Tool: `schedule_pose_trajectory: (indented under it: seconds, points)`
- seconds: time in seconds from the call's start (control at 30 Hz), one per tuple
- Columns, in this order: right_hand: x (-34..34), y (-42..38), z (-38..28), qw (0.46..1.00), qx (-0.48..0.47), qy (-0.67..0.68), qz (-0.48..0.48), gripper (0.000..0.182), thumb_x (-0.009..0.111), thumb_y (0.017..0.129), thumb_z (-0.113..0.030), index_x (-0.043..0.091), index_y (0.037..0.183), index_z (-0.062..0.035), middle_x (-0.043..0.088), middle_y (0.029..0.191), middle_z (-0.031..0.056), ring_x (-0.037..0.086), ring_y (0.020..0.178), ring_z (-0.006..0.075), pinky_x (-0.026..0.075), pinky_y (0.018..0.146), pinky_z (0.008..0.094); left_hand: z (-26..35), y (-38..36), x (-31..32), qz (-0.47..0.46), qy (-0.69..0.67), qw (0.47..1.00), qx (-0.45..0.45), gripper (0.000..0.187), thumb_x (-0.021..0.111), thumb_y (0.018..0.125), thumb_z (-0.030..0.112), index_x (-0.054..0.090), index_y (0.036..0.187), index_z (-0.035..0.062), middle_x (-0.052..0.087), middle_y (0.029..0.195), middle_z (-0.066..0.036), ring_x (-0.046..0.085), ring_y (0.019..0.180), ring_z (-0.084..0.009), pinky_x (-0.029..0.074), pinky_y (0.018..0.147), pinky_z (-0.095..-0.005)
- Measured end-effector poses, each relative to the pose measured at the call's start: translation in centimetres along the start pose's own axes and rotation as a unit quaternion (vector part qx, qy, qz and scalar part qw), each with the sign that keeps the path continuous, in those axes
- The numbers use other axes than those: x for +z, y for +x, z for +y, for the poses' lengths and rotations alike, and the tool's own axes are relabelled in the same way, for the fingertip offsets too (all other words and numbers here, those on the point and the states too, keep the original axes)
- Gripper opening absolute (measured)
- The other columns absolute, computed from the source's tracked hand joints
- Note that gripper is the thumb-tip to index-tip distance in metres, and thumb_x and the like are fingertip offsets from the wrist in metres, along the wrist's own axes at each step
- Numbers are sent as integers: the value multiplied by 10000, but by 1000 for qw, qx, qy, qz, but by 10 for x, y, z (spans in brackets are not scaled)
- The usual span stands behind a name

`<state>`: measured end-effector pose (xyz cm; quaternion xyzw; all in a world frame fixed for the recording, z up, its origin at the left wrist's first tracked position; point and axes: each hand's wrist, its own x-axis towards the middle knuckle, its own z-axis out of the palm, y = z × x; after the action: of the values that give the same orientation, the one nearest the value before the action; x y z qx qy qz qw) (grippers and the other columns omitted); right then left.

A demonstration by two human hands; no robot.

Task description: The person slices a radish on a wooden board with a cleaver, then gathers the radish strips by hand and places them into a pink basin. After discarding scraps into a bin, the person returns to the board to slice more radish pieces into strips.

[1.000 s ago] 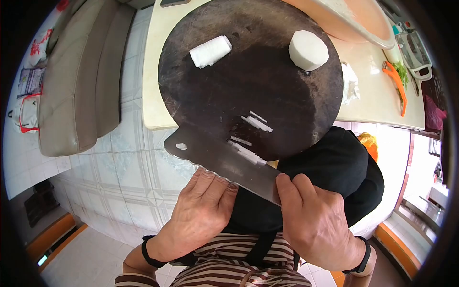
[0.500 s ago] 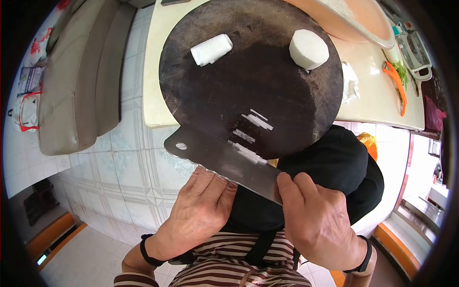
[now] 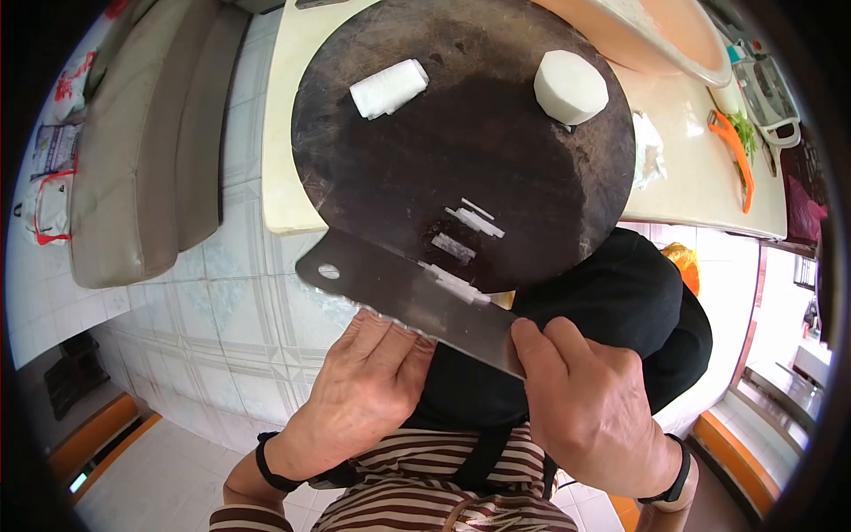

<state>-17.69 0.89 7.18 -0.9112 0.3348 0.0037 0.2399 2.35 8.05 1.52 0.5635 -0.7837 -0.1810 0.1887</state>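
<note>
A wide cleaver (image 3: 403,297) lies tilted over the near edge of a round dark chopping board (image 3: 479,168). My right hand (image 3: 589,403) is closed round its right end. My left hand (image 3: 368,386) has its fingers bent together under the blade's near edge, touching it. White cut strips (image 3: 452,284) lie along the blade's far edge, with more strips (image 3: 477,222) and a small slice (image 3: 454,248) beyond them on the board. At the board's upper left sits a white block of thin slices (image 3: 388,89); a thick white round piece (image 3: 570,87) stands at the upper right.
A cream table (image 3: 282,191) holds the board. On its right are an orange peeler (image 3: 734,155), green leaves (image 3: 743,133) and crumpled white paper (image 3: 650,152). A large basin (image 3: 656,40) stands at the upper right. A grey sofa (image 3: 133,142) is at the left.
The cleaver and both hands have shifted very slightly to the left. The view has also moved a little, and the grip on the cleaver looks the same.
</note>
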Motion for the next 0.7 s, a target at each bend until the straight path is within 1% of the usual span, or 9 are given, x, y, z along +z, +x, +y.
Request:
schedule_pose_trajectory:
  seconds: [0.1, 0.23, 0.3, 0.43, 0.5, 0.63, 0.7]
  points:
    - [2, 0, 1, 999, -1, -37, -7, 317, 633, 706, -56, 571, 985, 82, 510, 771, 104, 587, 576, 188, 468, 470, 291, -4, -1, 2, 12, -13, 1000, 5, 255, 683, 766, -66, 638, 1015, -100, 608, 1041, -156, 602, 977, -333, 544, 820, -430]
    - [3, 8, -3, 1000, 4, -30, -2, 293, 635, 696, -46, 573, 957, 73, 508, 758, 102, 586, 574, 186, 467, 470, 291, -4, 3, 1, 15, -7, 1000, 23, 258, 692, 763, -55, 650, 1013, -104, 613, 1041, -155, 604, 1004, -334, 550, 841, -419]
    - [5, 12, -2, 999, 34, 24, 20, 275, 645, 725, 57, 596, 996, 70, 510, 745, 125, 576, 568, 258, 456, 495, 351, -4, 4, -2, 14, 35, 998, 45, 246, 704, 759, -41, 666, 991, -112, 620, 1035, -153, 603, 1029, -337, 556, 861, -405]
    - [5, 8, 3, 997, 53, 22, 55, 283, 655, 726, 54, 599, 1002, 64, 505, 735, 120, 579, 574, 261, 458, 496, 349, -4, 5, -3, 13, 66, 997, 49, 230, 713, 754, -32, 678, 965, -117, 628, 1038, -154, 600, 1057, -342, 560, 874, -398]
    - [-2, 3, 3, 1000, 13, 16, 20, 252, 641, 730, -34, 564, 952, 59, 513, 767, 108, 607, 592, 200, 468, 467, 303, -5, 4, -1, 22, 26, 999, 40, 213, 712, 754, -36, 679, 949, -116, 629, 1034, -157, 604, 1049, -342, 564, 860, -399]
    - [-4, 2, 1, 1000, 5, 9, 3, 257, 642, 724, -27, 561, 951, 63, 509, 767, 112, 605, 588, 204, 471, 474, 304, -6, 2, -3, 10, 12, 999, 32, 208, 716, 749, -40, 680, 940, -115, 631, 1010, -153, 610, 1034, -334, 572, 838, -391]
    - [-6, 4, 1, 1000, 13, 6, -27, 243, 644, 703, -21, 556, 916, 56, 517, 772, 127, 610, 593, 220, 475, 481, 309, -6, 3, -2, 22, 17, 999, 34, 206, 720, 746, -39, 679, 933, -115, 634, 994, -153, 613, 1025, -332, 576, 819, -388]
